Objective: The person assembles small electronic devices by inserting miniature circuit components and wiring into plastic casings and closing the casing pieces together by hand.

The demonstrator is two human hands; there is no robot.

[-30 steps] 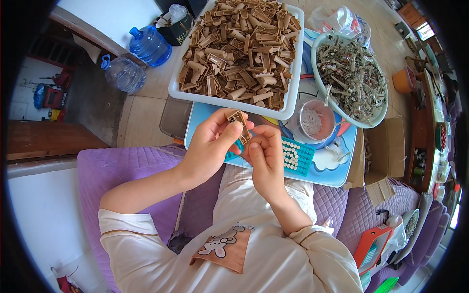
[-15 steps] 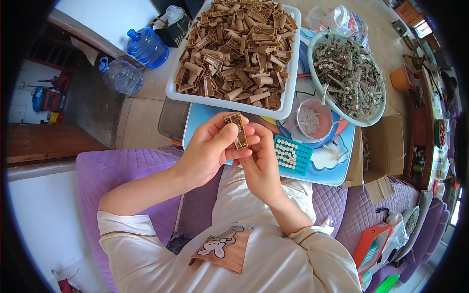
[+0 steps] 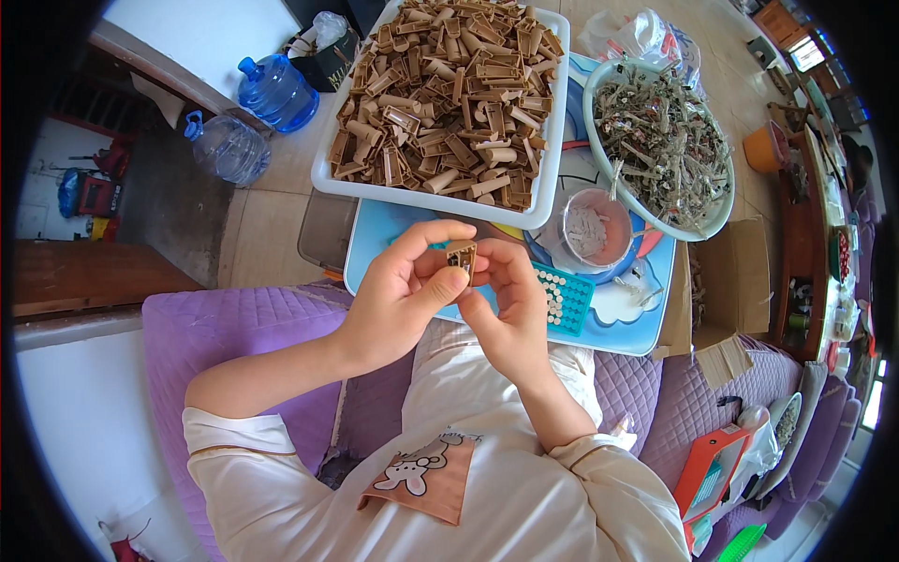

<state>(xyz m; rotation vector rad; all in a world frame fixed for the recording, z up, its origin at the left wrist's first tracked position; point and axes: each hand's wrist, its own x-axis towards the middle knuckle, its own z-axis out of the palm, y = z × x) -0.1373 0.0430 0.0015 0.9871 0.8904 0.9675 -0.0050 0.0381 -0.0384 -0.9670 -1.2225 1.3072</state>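
A small brown plastic casing (image 3: 461, 251) is held in front of my lap, between the fingertips of both hands. My left hand (image 3: 393, 295) pinches it, thumb on the near face and index finger arched over behind. From the other side, the curled fingers and thumb of my right hand (image 3: 510, 309) close on it. Small dark and shiny parts show inside the casing, too small to name. Just right of my right hand lies a teal tray (image 3: 582, 302) with rows of small white round pieces, partly hidden by that hand.
Beyond my hands, a white tub (image 3: 328, 183) holds a heap of brown casings. To its right are a clear cup (image 3: 567, 245) of white pieces and a pale basin (image 3: 726, 201) of tangled wired parts. These stand at a blue patterned table (image 3: 375, 225). A cardboard box (image 3: 740, 281) sits right.
The casing has turned in my fingers, its end now facing up more. My right fingers have come up and closed on it. The whole view has shifted slightly.
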